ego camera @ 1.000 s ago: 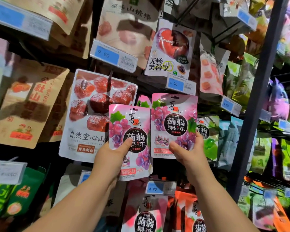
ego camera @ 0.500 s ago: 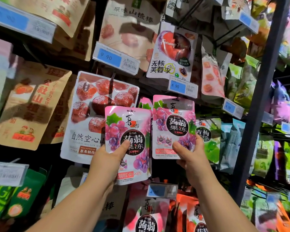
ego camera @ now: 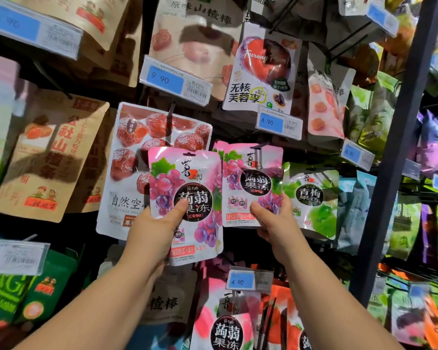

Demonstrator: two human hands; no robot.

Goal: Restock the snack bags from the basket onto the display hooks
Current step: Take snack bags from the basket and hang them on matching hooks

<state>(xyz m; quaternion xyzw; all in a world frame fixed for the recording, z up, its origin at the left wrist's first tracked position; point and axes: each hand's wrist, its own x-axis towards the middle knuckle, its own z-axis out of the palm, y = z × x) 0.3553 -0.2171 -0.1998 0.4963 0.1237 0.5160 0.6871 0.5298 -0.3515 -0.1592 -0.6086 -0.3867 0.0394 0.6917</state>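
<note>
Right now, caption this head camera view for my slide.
Left hand holds a pink grape jelly bag; right hand steadies another at its hook.

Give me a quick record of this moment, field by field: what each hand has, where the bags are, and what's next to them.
left hand: holds a pink grape jelly bag, not on a hook
right hand: grips the lower edge of a second pink grape bag
second bag: its top is at the hook
right neighbour: green plum jelly bag
behind left bag: white hawthorn bag
price tag below: 4.90
</note>
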